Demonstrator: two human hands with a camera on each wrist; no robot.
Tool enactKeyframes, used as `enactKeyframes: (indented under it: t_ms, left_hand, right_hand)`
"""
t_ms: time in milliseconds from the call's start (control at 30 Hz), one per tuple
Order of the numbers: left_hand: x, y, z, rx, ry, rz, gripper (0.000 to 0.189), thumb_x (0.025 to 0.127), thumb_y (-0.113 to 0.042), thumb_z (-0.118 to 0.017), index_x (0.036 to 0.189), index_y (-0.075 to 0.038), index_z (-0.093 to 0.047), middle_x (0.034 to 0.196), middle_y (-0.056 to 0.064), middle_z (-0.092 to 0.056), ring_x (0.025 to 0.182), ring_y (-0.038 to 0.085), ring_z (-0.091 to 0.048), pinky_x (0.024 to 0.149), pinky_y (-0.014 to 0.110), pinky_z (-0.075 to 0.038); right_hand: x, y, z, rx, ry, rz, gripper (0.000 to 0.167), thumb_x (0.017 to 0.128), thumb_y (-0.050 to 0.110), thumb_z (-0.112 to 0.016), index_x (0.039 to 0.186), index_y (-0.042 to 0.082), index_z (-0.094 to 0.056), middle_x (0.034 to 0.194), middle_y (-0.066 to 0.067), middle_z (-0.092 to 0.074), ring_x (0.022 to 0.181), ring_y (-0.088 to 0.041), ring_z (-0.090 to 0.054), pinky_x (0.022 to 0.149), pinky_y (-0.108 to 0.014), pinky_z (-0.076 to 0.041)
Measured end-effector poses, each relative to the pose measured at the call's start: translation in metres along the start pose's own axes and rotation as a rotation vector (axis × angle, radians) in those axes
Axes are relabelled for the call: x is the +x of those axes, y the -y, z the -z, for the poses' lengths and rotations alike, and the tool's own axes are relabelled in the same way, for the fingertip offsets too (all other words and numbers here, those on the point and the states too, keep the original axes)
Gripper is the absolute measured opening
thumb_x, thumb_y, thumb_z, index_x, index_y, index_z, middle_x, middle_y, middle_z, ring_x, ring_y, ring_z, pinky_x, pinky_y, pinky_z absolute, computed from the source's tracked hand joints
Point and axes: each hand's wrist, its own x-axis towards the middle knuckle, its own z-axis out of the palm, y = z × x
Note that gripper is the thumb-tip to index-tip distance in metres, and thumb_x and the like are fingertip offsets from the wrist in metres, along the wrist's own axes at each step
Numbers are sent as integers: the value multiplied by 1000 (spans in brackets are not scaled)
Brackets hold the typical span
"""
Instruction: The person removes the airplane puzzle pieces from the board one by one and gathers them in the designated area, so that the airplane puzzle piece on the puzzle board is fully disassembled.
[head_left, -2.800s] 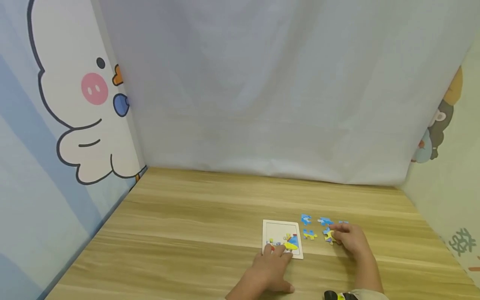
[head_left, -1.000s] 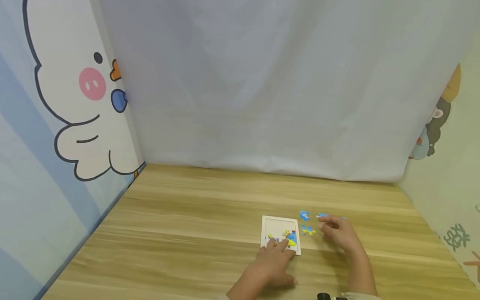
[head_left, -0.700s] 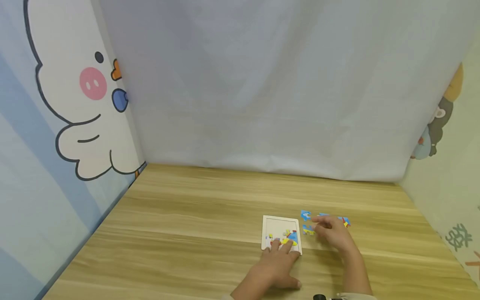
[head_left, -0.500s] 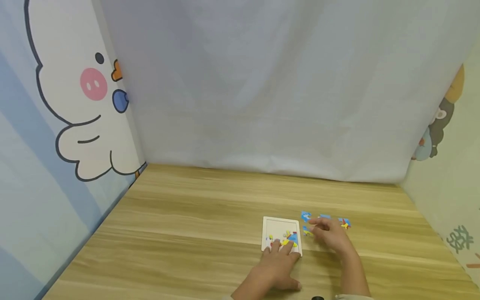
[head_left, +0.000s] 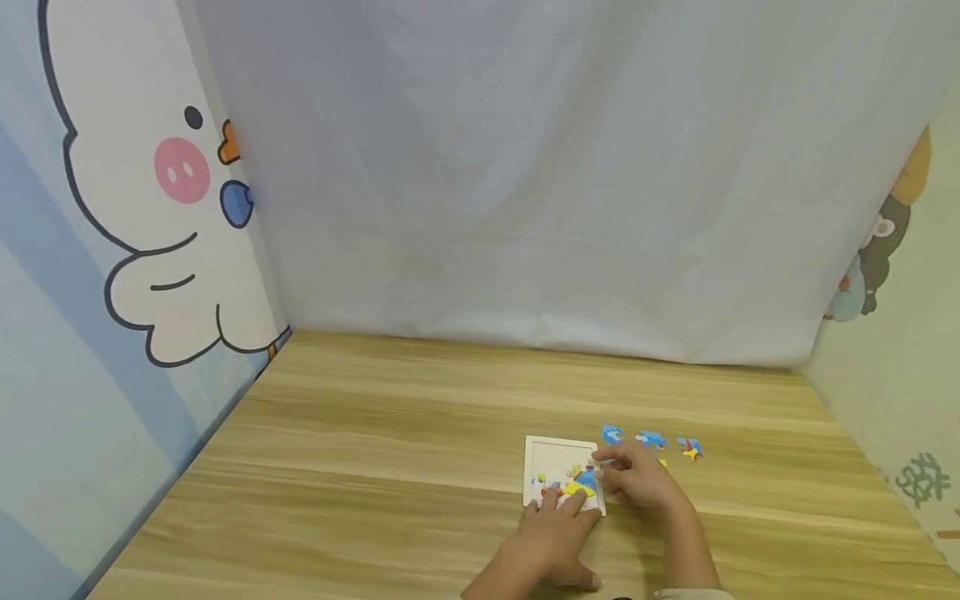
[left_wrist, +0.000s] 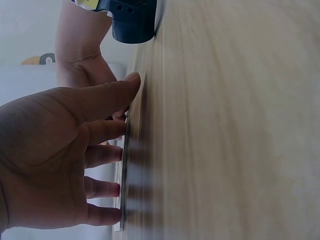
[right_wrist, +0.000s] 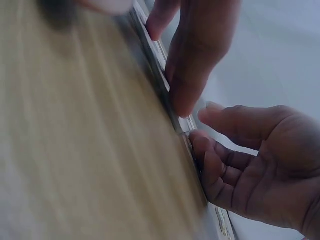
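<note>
At the far left, a pale blue wall panel (head_left: 45,367) was printed with a large white cartoon figure (head_left: 150,208). From its edge, a grey curtain (head_left: 480,192) was stretched across the back, above a wood-grained table (head_left: 360,417).

Right of the table's centre, the left hand (head_left: 553,537) was laid at the near edge of a square, cream-rimmed puzzle tray (head_left: 551,457). Its fingers were spread wide and fairly straight, the tips were rested on the tray, and the thumb was held out to the right, off the tray; nothing was gripped. The tray was set flat on the table, its upper left part plain, its lower and right parts filled with yellow, blue and red shapes.

At the tray's right edge, the right hand (head_left: 637,479) was poised with thumb and forefinger brought narrowly together and the other fingers curled; whether a piece was pinched there could not be told.

Beyond that hand, three blue-toned puzzle pieces were spaced apart on the table in a row: a left piece (head_left: 612,433), a middle piece (head_left: 651,438) and a right piece (head_left: 689,448) marked with red and yellow. A yellow fragment (head_left: 663,462) was mostly hidden behind the hand.

At the far right, a pale green wall panel (head_left: 885,383) was decorated with a dark cartoon animal (head_left: 885,250).
</note>
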Motion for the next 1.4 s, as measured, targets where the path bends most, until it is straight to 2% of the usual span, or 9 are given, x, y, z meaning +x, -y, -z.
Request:
enactKeyframes:
  t_ms: [200,433,600,700,900,1233,1400]
  left_hand:
    - [-1,-1,2,40,-24,-9,77,68,-54,-75,135,-29,-48,145,-6,-34,131,30,-29,97,49,-35]
    - [-2,-2,3,61,-20,-7,77,69,-55,-75,136,-31,-47,145,-7,-34,130,28,-31,96,47,-37]
    - [-1,-1,1,63,-21,-8,77,68,-55,-75,136,-31,-47,145,-7,-35,130,29,-31,96,48,-37]
    - [-1,-1,1,64,-23,-12,77,68,-55,-75,136,-31,-47,145,-7,-34,130,29,-30,96,48,-37]
    - [0,0,0,62,-14,-19,77,69,-55,-75,137,-31,-46,145,-7,-33,131,28,-30,96,48,-37]
    - [-1,1,0,76,-13,-22,78,69,-55,-74,137,-31,-45,146,-7,-33,130,28,-30,96,48,-37]
    - [-1,0,1,80,-28,-28,78,69,-55,-74,137,-30,-46,145,-7,-34,129,28,-31,95,48,-38]
  right_hand:
    - [1,1,-4,-85,-35,-1,34,74,-4,-61,108,-5,-63,90,-11,-60,72,-20,-53,60,-33,-50]
    - [4,1,-9,-156,-55,27,32,71,-6,-62,102,-3,-67,69,-6,-54,60,-17,-49,53,-29,-45]
    - [4,4,-13,-194,-90,-26,29,70,-5,-66,99,2,-69,67,-5,-52,59,-17,-47,53,-29,-41]
    - [4,6,-14,-193,-103,-50,28,70,-5,-67,97,3,-69,69,-6,-52,61,-18,-47,54,-30,-41]
    - [4,5,-13,-205,-100,-37,26,69,-6,-68,94,1,-68,68,-5,-53,60,-17,-47,54,-30,-40]
    - [2,10,-15,-159,-104,-58,27,70,-8,-63,95,2,-64,66,-6,-52,57,-17,-47,52,-28,-40]
    - [1,11,-12,-140,-109,-10,20,75,-8,-61,91,3,-62,78,-7,-55,71,-21,-51,62,-32,-44]
